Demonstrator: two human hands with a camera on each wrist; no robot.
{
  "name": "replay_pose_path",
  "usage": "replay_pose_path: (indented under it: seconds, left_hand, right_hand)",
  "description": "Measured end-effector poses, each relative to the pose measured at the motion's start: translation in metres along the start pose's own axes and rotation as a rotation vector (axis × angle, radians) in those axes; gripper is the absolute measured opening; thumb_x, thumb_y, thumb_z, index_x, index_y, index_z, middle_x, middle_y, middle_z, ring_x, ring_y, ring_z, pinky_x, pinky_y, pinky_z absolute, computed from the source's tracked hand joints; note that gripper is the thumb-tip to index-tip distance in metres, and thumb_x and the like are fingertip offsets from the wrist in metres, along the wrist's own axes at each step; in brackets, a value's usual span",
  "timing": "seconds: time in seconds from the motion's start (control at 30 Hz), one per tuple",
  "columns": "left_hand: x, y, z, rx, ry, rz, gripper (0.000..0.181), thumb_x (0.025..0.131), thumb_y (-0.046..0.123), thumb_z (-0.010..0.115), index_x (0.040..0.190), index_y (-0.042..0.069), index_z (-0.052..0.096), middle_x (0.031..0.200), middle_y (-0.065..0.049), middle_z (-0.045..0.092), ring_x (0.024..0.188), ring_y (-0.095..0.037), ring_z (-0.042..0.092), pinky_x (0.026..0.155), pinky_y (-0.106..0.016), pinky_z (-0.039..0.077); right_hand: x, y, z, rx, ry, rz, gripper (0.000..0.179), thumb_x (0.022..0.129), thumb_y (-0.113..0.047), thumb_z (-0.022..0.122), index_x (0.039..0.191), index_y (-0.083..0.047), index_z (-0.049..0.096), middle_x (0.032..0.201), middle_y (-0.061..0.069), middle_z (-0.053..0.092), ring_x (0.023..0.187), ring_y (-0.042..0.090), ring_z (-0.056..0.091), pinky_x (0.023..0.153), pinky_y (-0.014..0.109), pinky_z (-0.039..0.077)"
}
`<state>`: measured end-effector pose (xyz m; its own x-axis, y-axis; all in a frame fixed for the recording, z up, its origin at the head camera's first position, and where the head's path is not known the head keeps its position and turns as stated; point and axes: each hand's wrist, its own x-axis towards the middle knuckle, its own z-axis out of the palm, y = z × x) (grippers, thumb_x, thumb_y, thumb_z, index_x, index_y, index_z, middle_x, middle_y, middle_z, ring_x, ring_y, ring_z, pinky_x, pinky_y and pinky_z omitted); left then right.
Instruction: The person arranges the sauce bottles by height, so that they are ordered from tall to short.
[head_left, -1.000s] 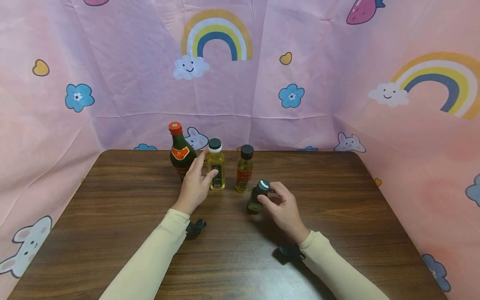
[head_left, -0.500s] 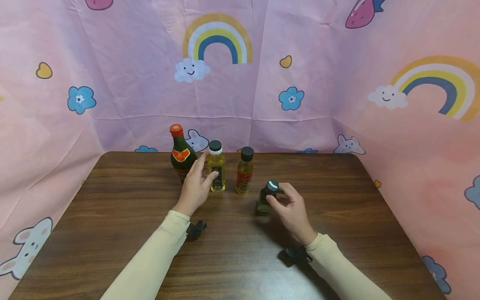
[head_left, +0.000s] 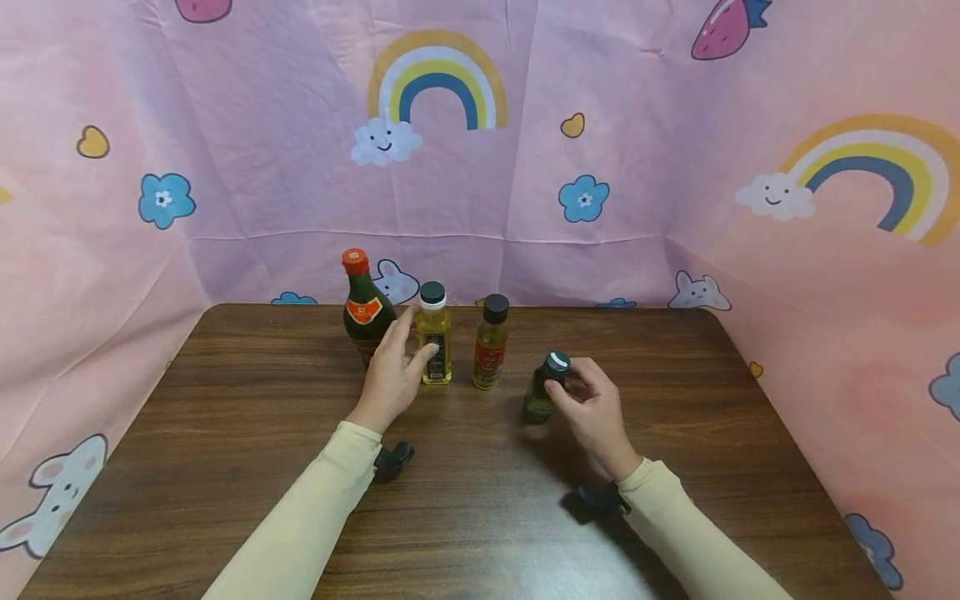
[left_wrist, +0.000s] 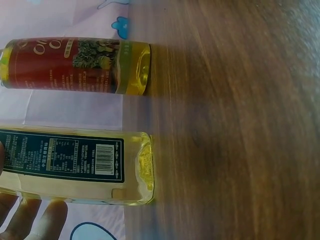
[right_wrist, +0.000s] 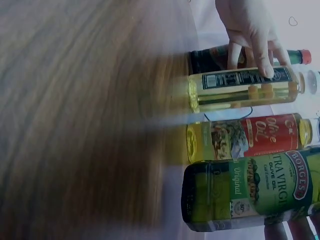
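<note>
A clear square bottle of yellow oil (head_left: pixel 439 367) with a dark green cap stands upright, and my left hand (head_left: pixel 388 375) holds it between thumb and fingers. In the left wrist view its dark barcode label faces the camera, with fingertips (left_wrist: pixel 52 215) along its lower side. My right hand (head_left: pixel 597 410) grips a dark green olive oil bottle (head_left: pixel 537 402) near the neck, a little tilted. Its green Borges label shows in the right wrist view. Between the two stands a smaller olive oil bottle (head_left: pixel 489 354) with a red label and black cap.
Behind my left hand is a tall dark bottle (head_left: pixel 365 312) with a red cap, partly hidden. The brown wooden table (head_left: pixel 247 400) ends at a pink patterned cloth (head_left: pixel 637 167) on the back and sides. Each wrist wears a small black camera mount (head_left: pixel 393 460).
My right hand has carried the green olive oil bottle to the right, away from the red-labelled one, and lately slightly farther back. My left hand and its bottle have stayed in place.
</note>
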<state>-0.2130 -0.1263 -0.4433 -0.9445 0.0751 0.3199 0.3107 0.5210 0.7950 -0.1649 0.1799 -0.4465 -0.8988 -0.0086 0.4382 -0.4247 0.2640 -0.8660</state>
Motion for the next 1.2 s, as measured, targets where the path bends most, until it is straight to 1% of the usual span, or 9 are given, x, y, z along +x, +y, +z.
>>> replay_pose_path:
  seconds: [0.17, 0.3, 0.43, 0.67, 0.77, 0.83, 0.97, 1.03, 1.2]
  left_hand:
    - [0.0, -0.001, 0.001, 0.0, 0.002, -0.004, 0.073, 0.104, 0.025, 0.065, 0.165, 0.021, 0.026, 0.151, -0.013, 0.046, 0.125, -0.036, 0.058, 0.096, -0.054, 0.055]
    - [0.001, -0.002, 0.001, 0.0, 0.0, -0.007, 0.073, 0.104, 0.026, 0.065, 0.165, 0.023, 0.026, 0.152, -0.012, 0.045, 0.127, -0.035, 0.058, 0.098, -0.054, 0.055]
    - [0.001, -0.002, 0.001, -0.001, -0.004, -0.005, 0.074, 0.104, 0.027, 0.065, 0.165, 0.023, 0.025, 0.154, -0.012, 0.044, 0.132, -0.036, 0.055, 0.1, -0.055, 0.053]
    - [0.0, -0.002, 0.001, -0.001, -0.006, -0.01, 0.074, 0.103, 0.028, 0.065, 0.165, 0.024, 0.025, 0.156, -0.012, 0.043, 0.134, -0.036, 0.053, 0.101, -0.056, 0.052]
    - [0.0, -0.002, 0.0, -0.002, -0.008, -0.015, 0.074, 0.103, 0.028, 0.065, 0.165, 0.025, 0.025, 0.156, -0.011, 0.042, 0.133, -0.036, 0.054, 0.101, -0.056, 0.053]
    - [0.0, -0.002, 0.0, -0.002, -0.008, -0.018, 0.074, 0.103, 0.028, 0.065, 0.165, 0.025, 0.024, 0.156, -0.011, 0.043, 0.133, -0.036, 0.054, 0.101, -0.055, 0.053]
    - [0.0, -0.002, 0.001, -0.003, -0.009, -0.02, 0.074, 0.103, 0.028, 0.065, 0.165, 0.025, 0.024, 0.156, -0.012, 0.042, 0.134, -0.036, 0.053, 0.102, -0.056, 0.052]
    - [0.0, -0.002, 0.001, -0.004, -0.009, -0.017, 0.074, 0.104, 0.028, 0.065, 0.165, 0.024, 0.025, 0.156, -0.012, 0.042, 0.135, -0.036, 0.052, 0.102, -0.056, 0.051]
    - [0.0, -0.001, 0.001, -0.007, -0.001, -0.012, 0.073, 0.103, 0.026, 0.065, 0.165, 0.024, 0.026, 0.154, -0.012, 0.044, 0.137, -0.036, 0.051, 0.103, -0.057, 0.051]
  right_hand:
    - [0.005, -0.011, -0.003, -0.017, 0.023, 0.037, 0.021, 0.091, 0.008, 0.073, 0.112, 0.006, 0.071, 0.108, 0.017, 0.066, 0.096, 0.022, 0.069, 0.083, 0.027, 0.06]
    - [0.01, -0.027, -0.005, -0.026, 0.04, 0.026, 0.02, 0.092, 0.007, 0.072, 0.111, 0.007, 0.071, 0.108, 0.018, 0.067, 0.097, 0.01, 0.065, 0.085, 0.023, 0.058]
    - [0.016, -0.026, -0.004, -0.059, 0.063, -0.009, 0.02, 0.092, 0.004, 0.073, 0.112, 0.007, 0.072, 0.108, 0.019, 0.068, 0.1, 0.005, 0.062, 0.089, 0.025, 0.056]
    - [0.026, -0.02, -0.005, -0.083, 0.058, 0.001, 0.022, 0.095, 0.0, 0.072, 0.117, 0.004, 0.072, 0.111, 0.018, 0.068, 0.103, 0.005, 0.062, 0.095, 0.052, 0.055]
    - [0.03, -0.019, -0.005, -0.077, 0.05, 0.008, 0.023, 0.095, -0.001, 0.072, 0.118, 0.004, 0.072, 0.112, 0.019, 0.068, 0.104, 0.006, 0.062, 0.096, 0.056, 0.054]
    - [0.032, -0.019, -0.004, -0.073, 0.048, 0.015, 0.023, 0.095, -0.001, 0.072, 0.118, 0.004, 0.072, 0.112, 0.019, 0.068, 0.103, 0.006, 0.062, 0.095, 0.05, 0.056]
    - [0.035, -0.018, -0.002, -0.067, 0.042, 0.026, 0.024, 0.095, -0.001, 0.073, 0.118, 0.005, 0.072, 0.112, 0.02, 0.068, 0.101, 0.004, 0.063, 0.089, 0.027, 0.058]
    - [0.036, -0.017, -0.001, -0.066, 0.041, 0.027, 0.024, 0.094, -0.001, 0.073, 0.117, 0.006, 0.071, 0.112, 0.021, 0.068, 0.1, 0.003, 0.063, 0.087, 0.023, 0.057]
    - [0.039, -0.014, 0.003, -0.056, 0.041, 0.024, 0.024, 0.094, 0.001, 0.073, 0.116, 0.008, 0.071, 0.111, 0.023, 0.068, 0.099, 0.001, 0.063, 0.093, 0.046, 0.059]
